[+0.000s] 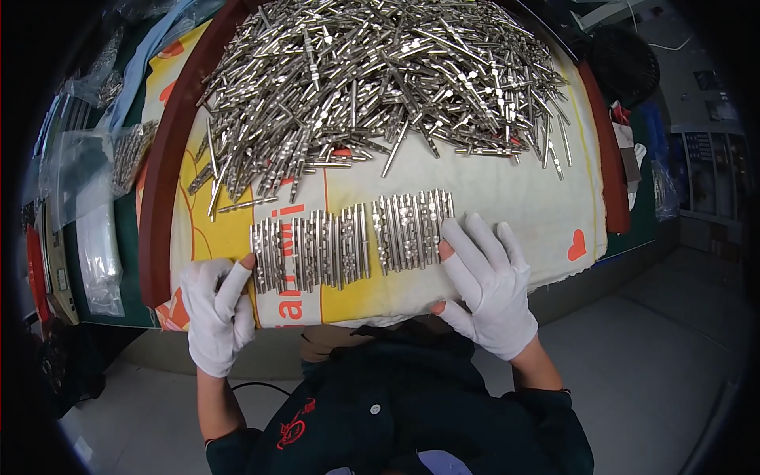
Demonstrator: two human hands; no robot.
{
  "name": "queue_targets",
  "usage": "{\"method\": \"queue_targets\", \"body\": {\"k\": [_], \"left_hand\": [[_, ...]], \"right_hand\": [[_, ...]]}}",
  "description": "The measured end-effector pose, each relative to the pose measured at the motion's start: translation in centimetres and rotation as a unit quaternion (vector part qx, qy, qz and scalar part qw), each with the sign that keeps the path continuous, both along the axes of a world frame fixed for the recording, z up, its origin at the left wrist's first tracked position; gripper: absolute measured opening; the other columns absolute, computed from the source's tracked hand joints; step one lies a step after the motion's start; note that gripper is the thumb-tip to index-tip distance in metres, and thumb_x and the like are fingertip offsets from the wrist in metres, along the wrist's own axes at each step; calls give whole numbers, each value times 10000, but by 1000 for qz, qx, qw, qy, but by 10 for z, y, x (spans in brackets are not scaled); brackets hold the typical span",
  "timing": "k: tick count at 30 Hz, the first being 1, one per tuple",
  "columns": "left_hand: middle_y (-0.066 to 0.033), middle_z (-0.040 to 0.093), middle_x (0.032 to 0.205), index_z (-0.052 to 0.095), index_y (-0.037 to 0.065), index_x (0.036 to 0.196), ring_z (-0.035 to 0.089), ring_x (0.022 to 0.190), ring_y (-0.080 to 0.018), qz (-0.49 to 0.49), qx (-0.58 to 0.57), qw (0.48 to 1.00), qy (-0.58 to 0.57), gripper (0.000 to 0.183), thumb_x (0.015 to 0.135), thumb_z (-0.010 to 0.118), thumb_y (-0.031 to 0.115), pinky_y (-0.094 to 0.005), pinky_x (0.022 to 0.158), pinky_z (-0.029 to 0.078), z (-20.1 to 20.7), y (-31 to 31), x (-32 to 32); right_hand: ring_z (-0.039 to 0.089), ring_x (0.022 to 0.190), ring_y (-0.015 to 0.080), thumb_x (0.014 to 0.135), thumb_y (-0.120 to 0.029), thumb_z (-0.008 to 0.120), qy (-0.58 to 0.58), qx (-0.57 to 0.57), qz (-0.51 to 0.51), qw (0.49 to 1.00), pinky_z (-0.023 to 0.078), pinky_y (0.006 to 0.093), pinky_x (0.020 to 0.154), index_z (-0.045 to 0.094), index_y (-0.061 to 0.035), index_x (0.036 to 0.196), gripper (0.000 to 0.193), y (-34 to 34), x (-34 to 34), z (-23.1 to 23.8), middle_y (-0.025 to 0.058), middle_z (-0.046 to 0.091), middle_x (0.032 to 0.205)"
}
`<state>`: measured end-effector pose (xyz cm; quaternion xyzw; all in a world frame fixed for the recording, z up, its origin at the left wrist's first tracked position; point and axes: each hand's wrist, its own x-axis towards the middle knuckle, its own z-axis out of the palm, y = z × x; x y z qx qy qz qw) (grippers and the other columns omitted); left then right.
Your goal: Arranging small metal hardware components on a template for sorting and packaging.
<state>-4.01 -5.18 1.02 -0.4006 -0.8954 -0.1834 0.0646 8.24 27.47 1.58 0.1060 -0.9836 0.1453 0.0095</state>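
Observation:
Slim silver metal pins (332, 245) with ringed middles lie side by side in a row of several groups, with small gaps between them. At the row's left end is my left hand (218, 313), in a white glove with a bare fingertip. Its index finger stretches to the outermost pin, and the other fingers are bent, holding nothing visible. My right hand (491, 289), gloved likewise with thumb and index tips bare, is open. Its index tip touches or nearly touches the row's right end, while the thumb points toward the cloth's front edge.
A large heap of similar metal pins (364, 79) covers the far part of the patterned cloth (522, 206). Dark red rails border it at left (170, 182) and right (608, 150). Clear plastic bags (95, 237) lie left; a black fan (625, 63) stands far right.

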Motion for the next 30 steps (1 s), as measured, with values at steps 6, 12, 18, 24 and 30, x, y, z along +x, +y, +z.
{"method": "queue_targets", "body": {"k": [6, 12, 18, 24, 30], "left_hand": [[-81, 503, 902, 596, 95, 1234, 485, 817, -273, -6, 0, 1000, 2, 579, 674, 579, -51, -396, 768, 389, -1, -1, -1], [-83, 505, 912, 591, 98, 1238, 489, 820, -274, -6, -4, 1000, 1, 579, 678, 581, -50, -398, 774, 394, 0, -1, -1], [-82, 506, 914, 593, 97, 1233, 492, 824, -272, -5, -4, 1000, 4, 575, 678, 584, -53, -396, 773, 395, 1, -1, -1], [-80, 508, 916, 595, 98, 1232, 495, 826, -271, -4, -4, 1000, 2, 576, 677, 589, -55, -393, 776, 395, -2, -2, 0], [-81, 510, 921, 591, 98, 1237, 496, 831, -273, -5, -5, 1000, 4, 581, 676, 588, -56, -394, 780, 395, 0, -1, 0]], "right_hand": [[421, 1285, 367, 778, -454, 639, 2, 0, -13, 1000, 293, 557, 1048, 520, -19, 1280, 675, 4, 4, -2, 134, 463, 1413], [420, 1286, 367, 800, -476, 614, 12, 9, -24, 1000, 286, 549, 1052, 510, -22, 1294, 679, 7, 6, -3, 123, 459, 1417], [415, 1291, 365, 827, -483, 589, 18, 7, -29, 999, 275, 549, 1058, 508, -16, 1291, 663, 7, 7, -3, 124, 454, 1418], [407, 1295, 371, 858, -481, 551, 24, 1, -22, 999, 284, 552, 1054, 503, 3, 1286, 647, 5, 7, -5, 138, 451, 1416], [413, 1287, 378, 844, -463, 573, 26, -1, -13, 1000, 294, 556, 1048, 497, 10, 1287, 653, 4, 7, -5, 149, 453, 1407]]}}
